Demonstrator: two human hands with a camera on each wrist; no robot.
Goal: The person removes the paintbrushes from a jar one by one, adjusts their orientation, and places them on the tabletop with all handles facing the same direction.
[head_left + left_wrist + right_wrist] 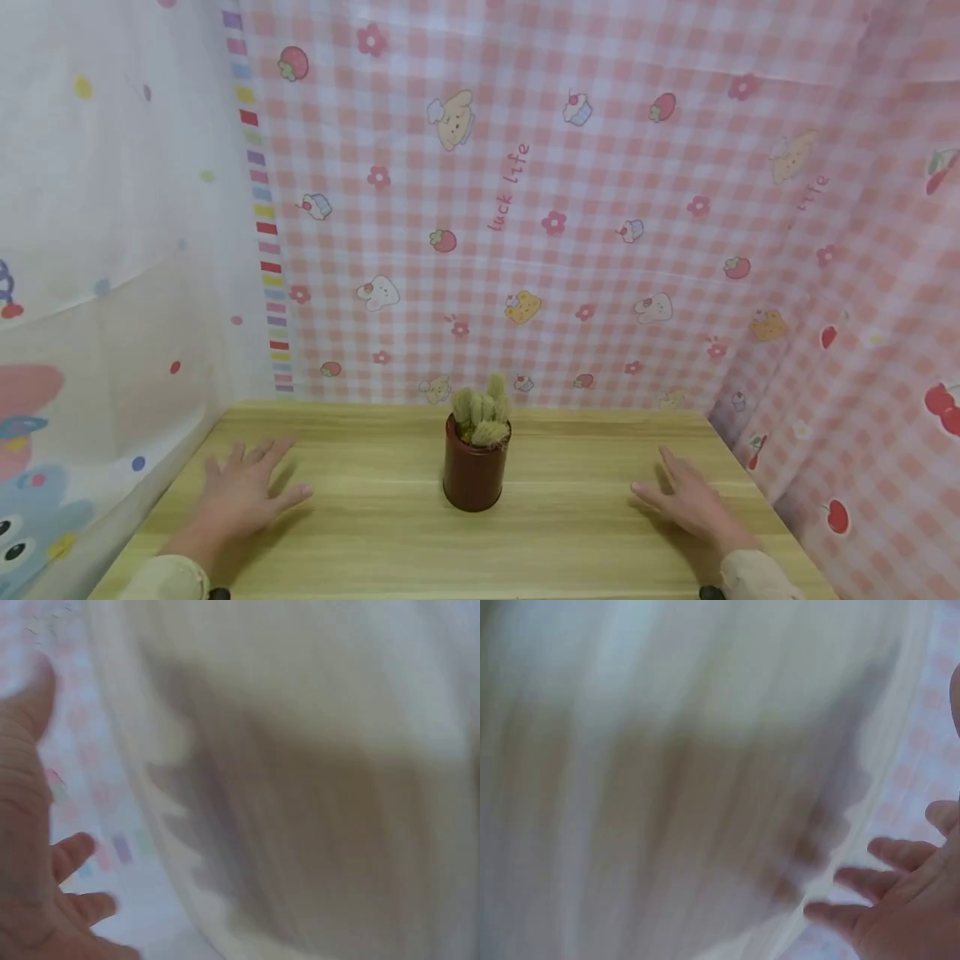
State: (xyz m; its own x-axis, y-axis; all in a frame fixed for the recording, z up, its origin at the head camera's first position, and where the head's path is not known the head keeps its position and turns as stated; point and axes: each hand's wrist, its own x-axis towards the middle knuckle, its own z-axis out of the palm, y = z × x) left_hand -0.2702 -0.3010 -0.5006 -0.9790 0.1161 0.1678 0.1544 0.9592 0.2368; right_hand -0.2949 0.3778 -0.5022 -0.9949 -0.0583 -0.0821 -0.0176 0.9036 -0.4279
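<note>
A dark red-brown cylindrical pot (474, 477) stands upright near the middle of the wooden table, with a pale green cactus-like plant (482, 415) rising out of it. To the left of the pot, my left hand (243, 490) hovers over the tabletop with its fingers spread, holding nothing. On the other side, my right hand (686, 500) is also spread and holds nothing, well apart from the pot. Both wrist views show the spread fingers and their blurred shadows on the wood; the pot appears in neither.
The light wooden table (360, 550) ends at a back edge against a pink checked cloth (480, 267). A white patterned cloth (112, 250) hangs along the left side, and another checked cloth (885, 375) borders the right.
</note>
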